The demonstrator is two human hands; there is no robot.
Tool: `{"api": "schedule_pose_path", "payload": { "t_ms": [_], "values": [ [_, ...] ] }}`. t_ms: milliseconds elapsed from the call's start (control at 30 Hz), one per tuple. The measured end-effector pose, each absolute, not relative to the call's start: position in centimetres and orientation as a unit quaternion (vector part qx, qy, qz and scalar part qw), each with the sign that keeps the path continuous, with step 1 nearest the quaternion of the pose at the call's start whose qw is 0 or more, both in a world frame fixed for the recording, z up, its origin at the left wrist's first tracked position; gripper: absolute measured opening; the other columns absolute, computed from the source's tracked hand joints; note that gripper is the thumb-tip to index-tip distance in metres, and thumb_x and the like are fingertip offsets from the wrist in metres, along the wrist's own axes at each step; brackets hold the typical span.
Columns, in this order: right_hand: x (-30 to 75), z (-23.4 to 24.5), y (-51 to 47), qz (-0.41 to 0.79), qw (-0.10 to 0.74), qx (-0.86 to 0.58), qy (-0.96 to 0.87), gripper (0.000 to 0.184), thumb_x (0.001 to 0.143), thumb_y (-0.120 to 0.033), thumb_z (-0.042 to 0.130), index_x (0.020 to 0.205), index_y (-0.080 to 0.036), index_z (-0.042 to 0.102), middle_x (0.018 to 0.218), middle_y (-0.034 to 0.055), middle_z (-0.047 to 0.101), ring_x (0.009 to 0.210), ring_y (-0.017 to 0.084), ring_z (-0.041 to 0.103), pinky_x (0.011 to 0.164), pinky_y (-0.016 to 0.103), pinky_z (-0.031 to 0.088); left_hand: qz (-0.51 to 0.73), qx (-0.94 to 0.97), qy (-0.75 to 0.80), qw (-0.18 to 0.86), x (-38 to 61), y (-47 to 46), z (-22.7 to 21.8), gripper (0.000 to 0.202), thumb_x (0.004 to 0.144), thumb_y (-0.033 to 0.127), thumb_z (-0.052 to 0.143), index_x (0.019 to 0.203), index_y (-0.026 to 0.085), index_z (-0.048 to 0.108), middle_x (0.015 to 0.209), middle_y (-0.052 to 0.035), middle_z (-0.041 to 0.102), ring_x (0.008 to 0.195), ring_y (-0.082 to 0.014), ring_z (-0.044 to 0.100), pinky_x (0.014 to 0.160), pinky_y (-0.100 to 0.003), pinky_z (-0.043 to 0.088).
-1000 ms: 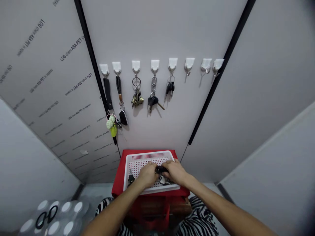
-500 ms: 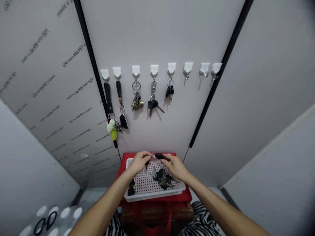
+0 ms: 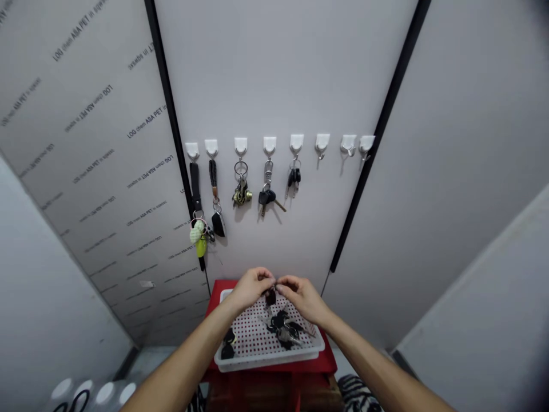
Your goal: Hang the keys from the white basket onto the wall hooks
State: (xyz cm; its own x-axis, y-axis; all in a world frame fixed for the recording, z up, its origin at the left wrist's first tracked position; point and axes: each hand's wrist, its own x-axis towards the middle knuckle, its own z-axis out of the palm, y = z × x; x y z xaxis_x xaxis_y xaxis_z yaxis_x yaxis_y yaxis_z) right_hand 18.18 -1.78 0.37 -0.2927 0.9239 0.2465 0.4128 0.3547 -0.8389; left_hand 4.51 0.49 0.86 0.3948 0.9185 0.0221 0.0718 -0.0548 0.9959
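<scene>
Single head view, facing wall (image 3: 274, 68), tilted down, near.

Eight white hooks (image 3: 269, 144) run in a row across the grey wall (image 3: 278, 68), the five on the left hung with key bunches (image 3: 241, 193), the leftmost ending in a green charm (image 3: 200, 247). Below, a white tray (image 3: 274, 360) rests on a red table (image 3: 326, 362) with loose dark keys (image 3: 285, 332) lying in it; a panel (image 3: 94, 149) with printed lettering stands left of a black strip (image 3: 169, 109).
</scene>
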Motion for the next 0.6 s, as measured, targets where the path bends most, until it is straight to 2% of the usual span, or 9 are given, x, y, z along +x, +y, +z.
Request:
{"api": "schedule_pose_path", "payload": {
  "t_ms": [167,300,367,500,600],
  "values": [
    [18.3,1.2,-1.6,0.347,0.396,-0.462,-0.713,0.014,0.066,-0.026,0.043,0.065,-0.013,0.05,0.056,-0.0017,0.05,0.053,0.008,0.044,0.053,0.02,0.036,0.398,0.623,0.393,0.547,5.1,0.4,1.8,0.011,0.059,0.023,0.047,0.058,0.012,0.044,0.043,0.007,0.04,0.039,-0.0035,0.035,0.041,-0.016,0.026],
    [18.7,2.6,-1.1,0.359,0.436,-0.461,-0.684,0.012,0.063,-0.025,0.045,0.059,-0.013,0.047,0.049,-0.0045,0.044,0.047,0.006,0.04,0.048,0.019,0.033,0.41,0.621,0.381,0.549,5.8,0.0,3.3,0.006,0.061,0.016,0.046,0.058,0.011,0.044,0.045,0.0064,0.041,0.041,-0.0026,0.036,0.044,-0.016,0.03],
    [18.9,3.8,-0.8,0.367,0.465,-0.457,-0.663,0.013,0.063,-0.026,0.044,0.058,-0.014,0.045,0.046,-0.0051,0.043,0.045,0.006,0.04,0.047,0.019,0.033,0.425,0.626,0.373,0.537,6.3,0.0,4.3,0.001,0.062,0.012,0.045,0.062,0.011,0.045,0.051,0.0045,0.045,0.046,-0.0033,0.04,0.048,-0.016,0.033],
    [19.4,6.7,-0.2,0.367,0.535,-0.442,-0.619,0.015,0.062,-0.028,0.045,0.057,-0.014,0.044,0.043,-0.0055,0.043,0.042,0.005,0.04,0.046,0.019,0.033,0.464,0.673,0.347,0.461,7.4,0.5,6.3,0.017,0.061,0.008,0.046,0.077,0.012,0.046,0.074,-0.0018,0.053,0.067,-0.0076,0.048,0.063,-0.019,0.038],
    [19.9,9.0,0.3,0.355,0.586,-0.414,-0.599,0.015,0.061,-0.029,0.047,0.057,-0.014,0.044,0.044,-0.0056,0.045,0.04,0.004,0.039,0.044,0.018,0.033,0.467,0.728,0.314,0.392,8.2,1.4,8.0,0.025,0.062,0.011,0.046,0.087,0.015,0.046,0.084,-0.0027,0.054,0.076,-0.0098,0.048,0.07,-0.021,0.038]
  ]
}}
